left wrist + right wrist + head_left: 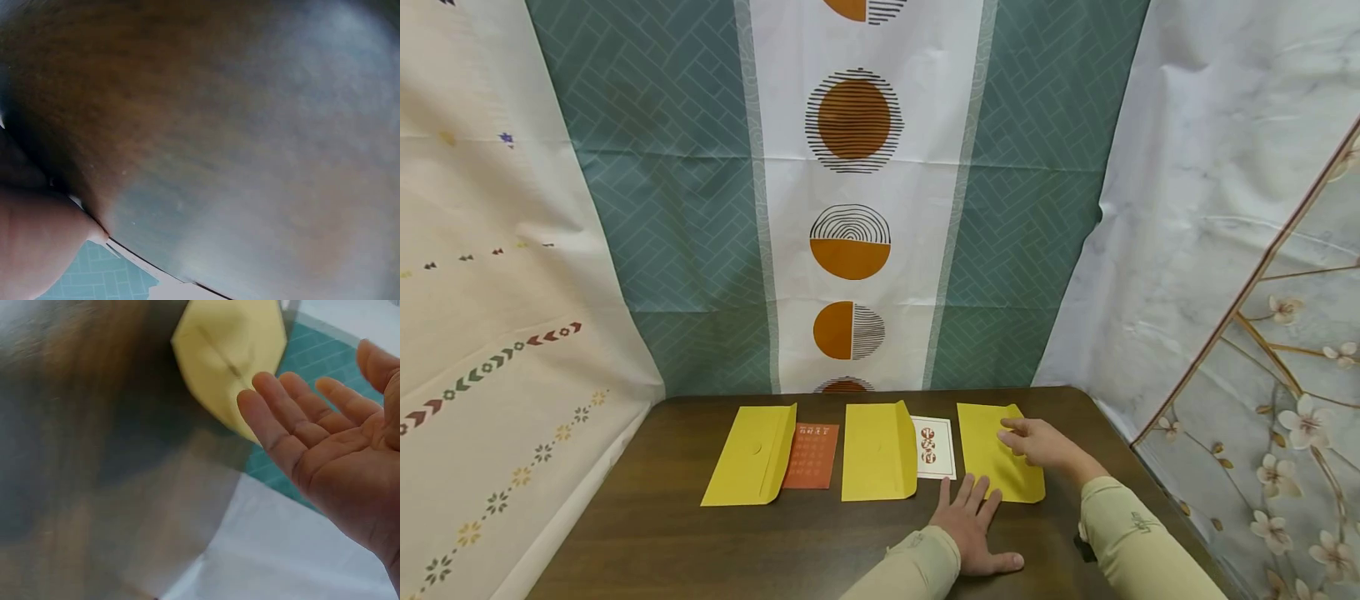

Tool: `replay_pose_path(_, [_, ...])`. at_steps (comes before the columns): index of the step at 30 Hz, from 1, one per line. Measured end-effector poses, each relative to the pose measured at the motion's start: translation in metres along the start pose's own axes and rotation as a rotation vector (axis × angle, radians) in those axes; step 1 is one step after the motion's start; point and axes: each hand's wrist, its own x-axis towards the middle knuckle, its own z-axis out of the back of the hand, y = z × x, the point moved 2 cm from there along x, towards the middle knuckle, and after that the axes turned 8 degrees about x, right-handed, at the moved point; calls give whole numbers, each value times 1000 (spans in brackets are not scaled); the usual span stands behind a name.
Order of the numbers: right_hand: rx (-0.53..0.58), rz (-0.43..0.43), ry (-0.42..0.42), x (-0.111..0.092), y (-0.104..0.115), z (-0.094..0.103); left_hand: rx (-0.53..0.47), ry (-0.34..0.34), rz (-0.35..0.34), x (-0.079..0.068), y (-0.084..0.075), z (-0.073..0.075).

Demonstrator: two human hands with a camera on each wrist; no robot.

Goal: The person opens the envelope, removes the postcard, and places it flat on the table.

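Three yellow envelopes lie in a row on the dark wooden table. My right hand (1037,443) hovers over the right envelope (988,462), fingers loosely extended. In the right wrist view the palm of the right hand (337,437) shows, holding nothing, with a yellow envelope (231,356) beyond the fingertips. Spread flat on the table, my left hand (973,533) has its fingertips by the lower left corner of that envelope. The left wrist view gives only part of the left hand (40,244) and blurred tabletop.
A red card (812,457) lies between the left envelope (748,454) and the middle envelope (876,454). Right of the middle one is a white card (936,450) with red print. Patterned cloths hang behind the table (700,550) and on both sides.
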Motion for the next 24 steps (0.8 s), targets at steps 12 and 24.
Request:
replay_pose_path(12, [-163,62,-124,6,-44,-3,9,-2,-4,0,0,2])
replay_pose_path(24, [-121,25,-197,7,-56,-8,4,-4,-1,0,-1,1])
